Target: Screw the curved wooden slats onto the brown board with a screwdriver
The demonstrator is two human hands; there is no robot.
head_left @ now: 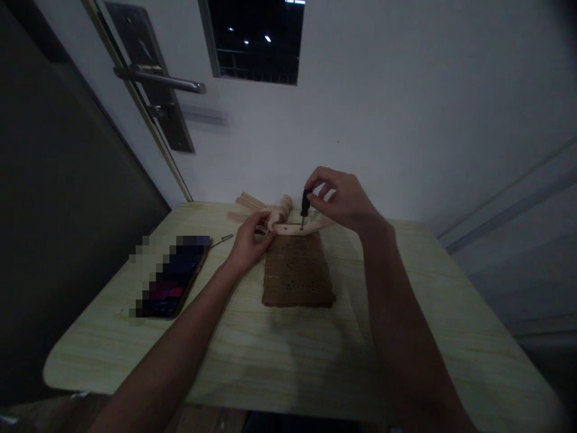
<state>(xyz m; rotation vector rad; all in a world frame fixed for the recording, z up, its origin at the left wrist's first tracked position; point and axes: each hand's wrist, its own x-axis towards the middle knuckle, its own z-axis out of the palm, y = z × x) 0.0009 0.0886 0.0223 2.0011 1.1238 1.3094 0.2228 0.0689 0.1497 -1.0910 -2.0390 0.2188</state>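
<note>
My right hand [336,192] pinches the black handle of a small screwdriver [305,201], held upright with its metal shaft pointing down. The tip meets a pale curved wooden piece [293,229], which looks like a wooden hanger, close to a small dark spot on it. At the left end of this piece, my left hand [250,240] closes its fingers round the wood. Beneath lies a brown cardboard piece [297,270] with several small holes. More pale wooden pieces [250,200] lie behind my left hand.
A phone [180,276] lies on the left of the light wooden table [252,355]. Beside its top corner is a thin metal item [222,240]. Behind the table stands a white door [383,108] with a metal handle [166,80] and a small dark window [256,42].
</note>
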